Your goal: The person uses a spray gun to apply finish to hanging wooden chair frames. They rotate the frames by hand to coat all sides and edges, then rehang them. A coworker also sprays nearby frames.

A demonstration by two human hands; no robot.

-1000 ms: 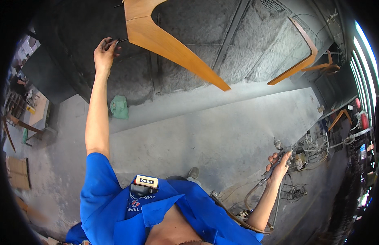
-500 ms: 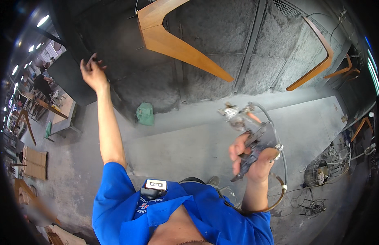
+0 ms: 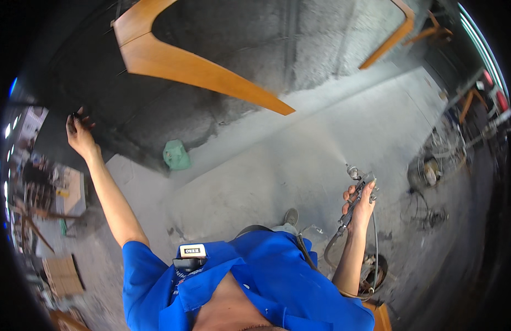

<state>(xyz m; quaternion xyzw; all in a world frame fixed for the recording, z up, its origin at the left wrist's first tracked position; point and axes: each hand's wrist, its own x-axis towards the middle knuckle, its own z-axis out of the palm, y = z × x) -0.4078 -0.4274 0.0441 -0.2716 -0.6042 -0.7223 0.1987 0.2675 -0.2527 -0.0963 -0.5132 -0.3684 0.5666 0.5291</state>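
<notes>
- The grey floor (image 3: 239, 171) spreads beneath everything; its outer parts fade into the fisheye's black rim.
- The grey-black wall (image 3: 316, 49) stands behind the work, its upper part cut off.
- The person's blue shirt (image 3: 255, 276) fills the lower middle. Pale lettering shows on its chest, partly hidden by the collar and the things in the pocket.
- A V-shaped wooden piece (image 3: 200, 74) hangs before the wall, upper left of centre, its top cut off by the frame. Its lower leg points down and right, well apart from both hands.
- A second wooden piece (image 3: 390, 41) hangs farther right, also cut off above.
- Brown cardboard (image 3: 64, 276) lies at lower left, blurred.
- A round bin (image 3: 415, 177) stands at right amid tangled hoses, its contents hard to make out.
- The right hand (image 3: 364, 207) is closed around a spray gun (image 3: 363, 182), well below the second piece. A faint mist trails from its nozzle; the fingers partly cover its body.
- The left hand (image 3: 82, 135) is raised at far left, dark-tipped fingers part-curled. It is blurred; whether it pinches something, I cannot tell.
- A green bag (image 3: 176, 155) rests by the wall's foot.
- A white pack (image 3: 192, 250) with a dark printed label sits upside down in the chest pocket, above a black object (image 3: 189, 263).
</notes>
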